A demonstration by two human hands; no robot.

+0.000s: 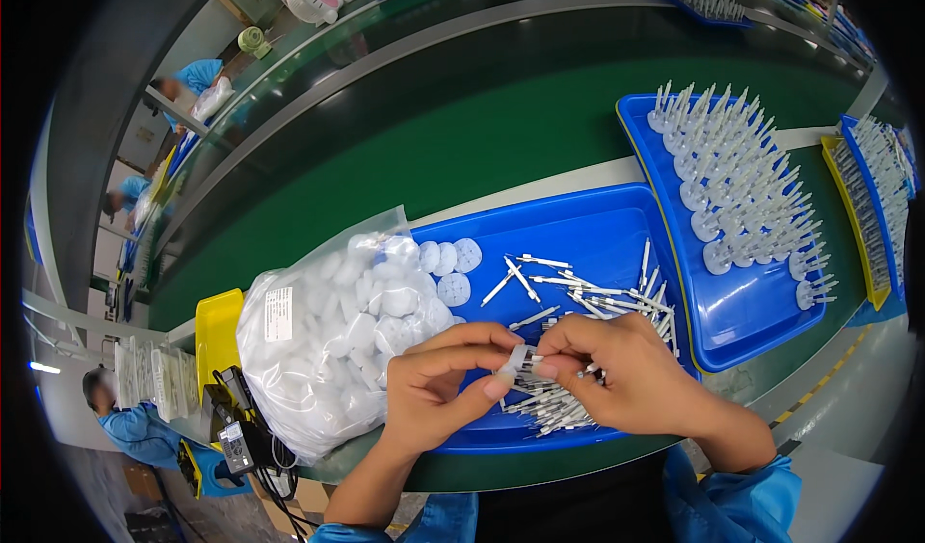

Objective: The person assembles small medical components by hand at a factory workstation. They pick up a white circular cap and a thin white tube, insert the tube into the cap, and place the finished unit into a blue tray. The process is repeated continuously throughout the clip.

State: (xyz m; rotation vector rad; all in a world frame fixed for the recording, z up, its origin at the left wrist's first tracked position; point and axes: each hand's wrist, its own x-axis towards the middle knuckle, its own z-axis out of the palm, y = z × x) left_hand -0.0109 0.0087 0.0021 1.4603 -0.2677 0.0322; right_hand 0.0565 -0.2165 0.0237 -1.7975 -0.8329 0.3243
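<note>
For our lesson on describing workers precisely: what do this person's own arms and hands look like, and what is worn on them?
The left hand and right hand are bare, with no gloves, rings or watch visible. The forearms are uncovered too. Bright blue sleeves of a work garment are pushed back towards the elbows, bunched at the picture's lower edge. No markings show on them.

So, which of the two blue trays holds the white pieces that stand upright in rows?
The right blue tray, away from the hands. In the near blue tray, thin white sticks lie flat and scattered.
</note>
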